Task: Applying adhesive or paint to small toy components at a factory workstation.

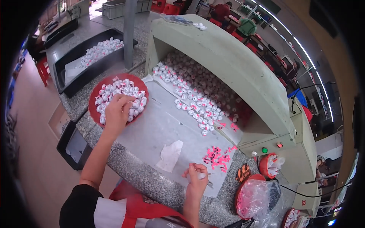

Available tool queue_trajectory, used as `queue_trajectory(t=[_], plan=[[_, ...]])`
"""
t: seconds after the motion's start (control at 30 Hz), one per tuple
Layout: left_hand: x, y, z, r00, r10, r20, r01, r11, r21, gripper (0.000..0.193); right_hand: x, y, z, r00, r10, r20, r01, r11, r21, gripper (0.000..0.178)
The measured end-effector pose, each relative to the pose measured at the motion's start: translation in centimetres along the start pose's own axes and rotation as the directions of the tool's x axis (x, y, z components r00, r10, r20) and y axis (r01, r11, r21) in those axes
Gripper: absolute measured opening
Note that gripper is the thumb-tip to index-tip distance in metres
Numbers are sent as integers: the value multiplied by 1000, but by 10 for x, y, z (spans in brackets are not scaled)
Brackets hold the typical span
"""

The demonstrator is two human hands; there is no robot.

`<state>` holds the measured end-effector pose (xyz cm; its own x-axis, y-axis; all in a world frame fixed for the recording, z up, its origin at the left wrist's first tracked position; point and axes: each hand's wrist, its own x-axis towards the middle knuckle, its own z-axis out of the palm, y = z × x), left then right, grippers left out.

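White balls (137, 103) lie under the left hand (116, 111), fingers curled; can't tell if one's pinched. Lift singly, lightly. Right hand (195, 178) grips a pale tool (201, 175); keep it off the pink pieces (218, 159) beyond.

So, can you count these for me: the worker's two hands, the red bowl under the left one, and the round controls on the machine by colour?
Left hand: 1
Right hand: 1
Red bowl: 1
White control: 1
Green control: 1
Red control: 1
Total: 6
The round white pieces overlap too much to count.
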<state>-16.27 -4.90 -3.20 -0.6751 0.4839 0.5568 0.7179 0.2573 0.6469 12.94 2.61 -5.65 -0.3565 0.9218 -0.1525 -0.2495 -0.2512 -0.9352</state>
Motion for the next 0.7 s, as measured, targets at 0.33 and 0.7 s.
queue_trajectory(t=[0.33, 0.7], plan=[[12, 41, 176, 942, 130, 309, -135, 991, -7, 22, -24, -17, -8, 989, 27, 143, -7, 990, -137, 32], [23, 21, 183, 949, 77, 305, -104, 992, 71, 22, -12, -34, -55, 997, 56, -47, -54, 998, 46, 28]])
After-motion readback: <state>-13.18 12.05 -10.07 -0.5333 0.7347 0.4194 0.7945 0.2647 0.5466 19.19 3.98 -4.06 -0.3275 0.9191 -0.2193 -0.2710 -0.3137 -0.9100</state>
